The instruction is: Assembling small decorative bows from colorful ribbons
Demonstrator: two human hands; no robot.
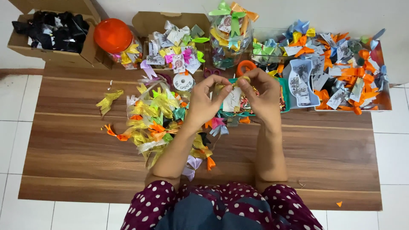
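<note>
Step in hand: fixing gold ribbon bow [238,81] to white card [232,100]. Left hand [204,104] and right hand [262,96] both pinch bow, above worktop [332,149]. Next move likely calls for firm press, steady card.

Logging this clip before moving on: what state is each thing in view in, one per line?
left hand: pinching a small gold ribbon bow
right hand: pinching the same bow
white tag: hanging below the bow
loose bows: heaped on the wooden table
cardboard box: open, full of black bows
orange-lidded jar: closed
clear jar: filled, bows piled on top
tray: heaped with orange and blue bows
</note>
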